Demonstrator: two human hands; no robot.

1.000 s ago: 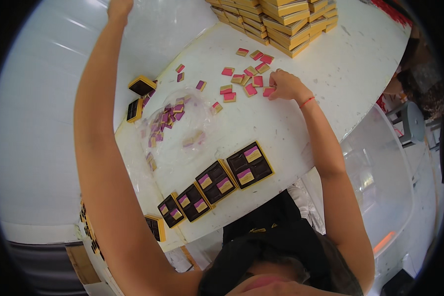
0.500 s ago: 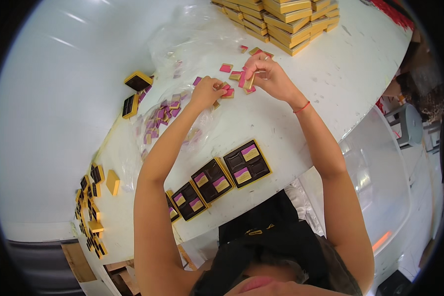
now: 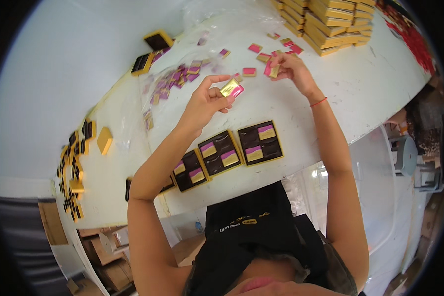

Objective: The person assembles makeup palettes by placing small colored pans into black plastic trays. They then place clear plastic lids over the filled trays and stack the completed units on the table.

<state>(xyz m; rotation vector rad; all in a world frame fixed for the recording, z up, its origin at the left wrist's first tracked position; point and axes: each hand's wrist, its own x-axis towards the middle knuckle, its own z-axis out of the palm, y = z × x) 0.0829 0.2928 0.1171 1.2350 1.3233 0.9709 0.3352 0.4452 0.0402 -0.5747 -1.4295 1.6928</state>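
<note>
Between the thumb and fingers of my left hand (image 3: 204, 104) is a gold-and-pink wrapped square (image 3: 231, 89), much like a wrapped chocolate, raised over the table. My right hand (image 3: 295, 74) pinches more pink-and-gold squares (image 3: 272, 69); how many it holds I cannot tell. Around it lie several loose pink-and-gold squares (image 3: 249, 72). Closer to me stands a slanting row of open yellow boxes with dark four-compartment trays. The rightmost box (image 3: 252, 135), the middle box (image 3: 216, 143) and the box left of it (image 3: 183, 180) each show two purple-and-gold squares. My left forearm partly covers the row's far left end.
Purple-and-gold squares (image 3: 175, 81) lie heaped on clear plastic film (image 3: 212, 19). A tall stack of yellow boxes (image 3: 330, 24) rises at the far right, near red shredded filler (image 3: 407, 37). Many small yellow-and-black boxes (image 3: 75, 170) crowd the table's left edge.
My left hand has picked up a gold-and-pink square from the table and drawn it nearer to me. My right hand still pinches its squares. The whole view has shifted.
</note>
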